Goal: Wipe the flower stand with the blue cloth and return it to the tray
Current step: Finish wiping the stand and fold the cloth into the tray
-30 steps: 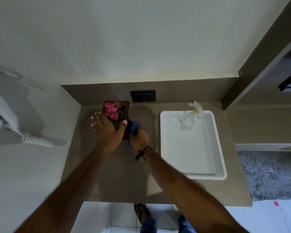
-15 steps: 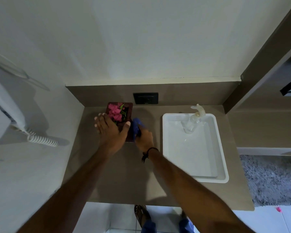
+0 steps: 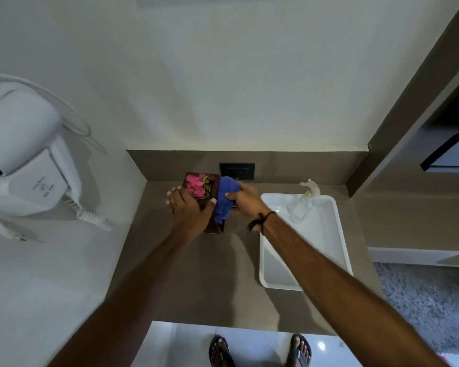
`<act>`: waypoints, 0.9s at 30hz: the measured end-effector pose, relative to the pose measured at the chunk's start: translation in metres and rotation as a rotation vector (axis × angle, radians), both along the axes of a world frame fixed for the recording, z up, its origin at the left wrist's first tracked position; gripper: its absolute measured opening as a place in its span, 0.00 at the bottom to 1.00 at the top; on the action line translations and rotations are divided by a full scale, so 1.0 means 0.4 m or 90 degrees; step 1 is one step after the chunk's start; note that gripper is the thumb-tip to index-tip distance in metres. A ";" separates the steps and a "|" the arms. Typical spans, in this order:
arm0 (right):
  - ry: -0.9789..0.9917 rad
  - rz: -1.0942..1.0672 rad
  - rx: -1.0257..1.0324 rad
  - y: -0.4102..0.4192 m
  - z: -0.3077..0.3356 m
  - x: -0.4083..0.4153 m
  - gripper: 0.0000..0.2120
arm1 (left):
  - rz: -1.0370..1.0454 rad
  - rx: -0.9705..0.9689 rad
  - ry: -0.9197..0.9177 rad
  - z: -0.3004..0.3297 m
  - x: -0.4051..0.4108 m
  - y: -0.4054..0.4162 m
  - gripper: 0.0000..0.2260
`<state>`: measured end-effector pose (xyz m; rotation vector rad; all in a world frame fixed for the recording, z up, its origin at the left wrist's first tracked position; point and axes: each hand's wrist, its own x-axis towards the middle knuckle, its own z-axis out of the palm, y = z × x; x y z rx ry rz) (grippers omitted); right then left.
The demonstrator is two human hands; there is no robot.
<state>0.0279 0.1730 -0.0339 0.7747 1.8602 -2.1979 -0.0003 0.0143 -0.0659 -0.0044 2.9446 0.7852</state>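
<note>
The flower stand [image 3: 214, 225] is a dark brown box holding pink flowers [image 3: 195, 187], standing on the brown counter near the back wall. My left hand [image 3: 190, 211] grips its near side, thumb on the right edge. My right hand [image 3: 245, 197] presses the blue cloth [image 3: 224, 198] against the stand's right side, up near its top rim. The white tray [image 3: 343, 250] lies to the right of the stand, apart from it.
A clear pump bottle [image 3: 304, 202] stands in the tray's far end. A black wall socket [image 3: 237, 171] sits behind the stand. A white hair dryer [image 3: 29, 165] with a coiled cord hangs on the left wall. A grey rug [image 3: 429, 300] lies at the right.
My right hand has slid the blue cloth up the stand's right side, from low down to near the top rim. My left hand keeps its hold.
</note>
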 end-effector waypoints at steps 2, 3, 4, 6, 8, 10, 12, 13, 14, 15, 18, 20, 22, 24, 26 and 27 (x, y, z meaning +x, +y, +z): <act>0.010 -0.029 -0.066 0.028 0.034 0.019 0.20 | -0.010 -0.054 -0.036 0.026 -0.001 -0.003 0.48; 0.016 -0.038 -0.081 0.044 0.050 0.031 0.21 | -0.010 -0.085 -0.048 0.043 0.003 -0.001 0.48; 0.021 -0.044 -0.094 0.061 0.062 0.044 0.21 | -0.008 -0.107 -0.041 0.060 0.007 0.001 0.47; 0.023 -0.049 -0.125 0.097 0.078 0.066 0.22 | -0.025 -0.097 0.071 0.094 0.029 0.019 0.42; 0.007 -0.061 -0.156 0.132 0.085 0.089 0.23 | -0.070 0.039 0.171 0.120 0.059 0.060 0.36; -0.002 -0.053 -0.179 0.171 0.085 0.119 0.22 | -0.118 0.272 0.089 0.137 0.095 0.126 0.32; -0.004 -0.025 -0.197 0.215 0.074 0.157 0.19 | -0.139 0.446 -0.081 0.133 0.130 0.194 0.27; -0.013 -0.020 -0.201 0.238 0.062 0.178 0.17 | -0.126 0.487 -0.137 0.121 0.147 0.222 0.24; -0.025 -0.025 -0.193 0.260 0.047 0.199 0.15 | -0.101 0.500 -0.168 0.103 0.161 0.243 0.21; -0.039 -0.037 -0.175 0.283 0.029 0.223 0.14 | -0.071 0.498 -0.187 0.079 0.174 0.263 0.19; -0.091 -0.054 -0.108 0.325 -0.032 0.287 0.16 | -0.005 0.443 -0.291 0.005 0.207 0.306 0.16; -0.137 -0.061 -0.126 0.351 -0.071 0.330 0.17 | -0.003 0.432 -0.360 -0.038 0.233 0.346 0.16; -0.175 -0.071 -0.173 0.376 -0.106 0.363 0.16 | -0.035 0.436 -0.427 -0.066 0.256 0.375 0.10; -0.197 -0.076 -0.210 0.400 -0.145 0.388 0.15 | -0.036 0.470 -0.515 -0.092 0.271 0.389 0.12; -0.225 -0.076 -0.183 0.417 -0.177 0.400 0.14 | 0.000 0.476 -0.549 -0.127 0.283 0.397 0.17; -0.235 -0.076 -0.136 0.422 -0.193 0.401 0.13 | 0.011 0.441 -0.527 -0.142 0.290 0.401 0.18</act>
